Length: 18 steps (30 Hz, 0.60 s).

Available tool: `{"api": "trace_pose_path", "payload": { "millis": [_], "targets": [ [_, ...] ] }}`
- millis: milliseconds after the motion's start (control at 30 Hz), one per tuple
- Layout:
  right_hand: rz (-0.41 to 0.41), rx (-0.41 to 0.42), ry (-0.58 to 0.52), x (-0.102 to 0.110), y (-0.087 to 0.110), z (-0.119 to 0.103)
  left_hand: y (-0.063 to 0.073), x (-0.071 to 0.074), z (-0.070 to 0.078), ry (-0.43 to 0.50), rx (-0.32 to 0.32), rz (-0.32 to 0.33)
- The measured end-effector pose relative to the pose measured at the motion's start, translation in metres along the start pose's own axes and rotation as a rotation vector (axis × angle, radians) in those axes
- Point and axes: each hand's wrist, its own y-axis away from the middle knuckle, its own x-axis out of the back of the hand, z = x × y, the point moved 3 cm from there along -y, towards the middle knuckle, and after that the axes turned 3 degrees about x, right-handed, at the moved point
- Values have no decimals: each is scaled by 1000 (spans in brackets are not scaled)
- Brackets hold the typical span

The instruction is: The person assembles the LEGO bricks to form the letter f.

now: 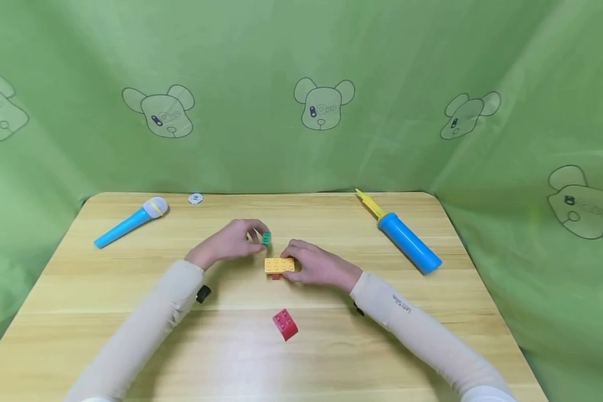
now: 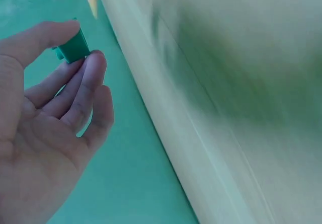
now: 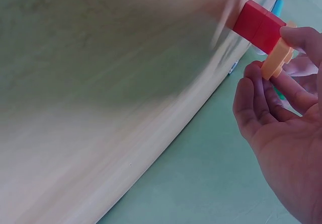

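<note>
My left hand [image 1: 233, 240] pinches a small green toy brick [image 1: 266, 238] between thumb and fingertips; the left wrist view shows the same green brick [image 2: 75, 47] at the fingertips. Just right of it, my right hand [image 1: 316, 263] grips a long yellow-orange toy brick [image 1: 275, 265] by its right end, studs up. Beneath that brick, red bricks [image 3: 259, 25] with a seam between them reach down towards the table. Whether they touch the table I cannot tell. A separate red brick [image 1: 285, 324] with a curved side lies nearer the table's front.
On the wooden table [image 1: 130, 301], a blue toy microphone [image 1: 130, 223] lies at the back left beside a small round white chip [image 1: 195, 198]. A blue hand pump [image 1: 407, 240] with a yellow end lies at the back right. Green curtain [image 1: 251, 134] surrounds the table's back and sides.
</note>
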Motion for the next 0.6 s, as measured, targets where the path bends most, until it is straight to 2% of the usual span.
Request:
{"api": "trace_pose_path", "payload": {
  "millis": [100,233,600],
  "targets": [
    [3,16,-8,0,0,0,8,-9,17,7,-45,-31],
    [6,40,-5,-1,-1,1,16,-18,28,-14,-54,-46],
    [17,12,-18,-1,-1,0,20,-30,27,-48,-34,-48]
  ]
}}
